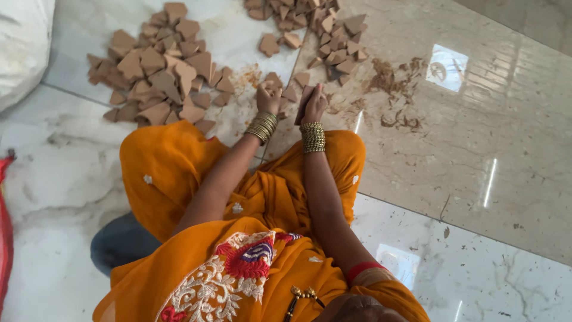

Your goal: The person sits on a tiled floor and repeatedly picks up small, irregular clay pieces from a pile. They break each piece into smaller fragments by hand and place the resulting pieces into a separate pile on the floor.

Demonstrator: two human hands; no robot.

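Marble floor (pixel 71 179) carries two heaps of brown clay pieces: a big pile (pixel 161 71) well off to the left hand's side, another pile (pixel 322 24) straight ahead of both hands. Left hand (pixel 268 98) has its fingers curled tight around a small clay piece (pixel 273 85), held just above the floor. Right hand (pixel 313 106), just beside it, grips a dark flat piece (pixel 304 101) standing nearly upright, long axis pointing away from the body.

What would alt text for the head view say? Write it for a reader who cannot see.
Seen from above, a person in orange cloth sits on a marble floor, left hand holding a small clay piece and right hand gripping a dark tool. Piles of brown clay pieces lie ahead, with a white sack at the left.
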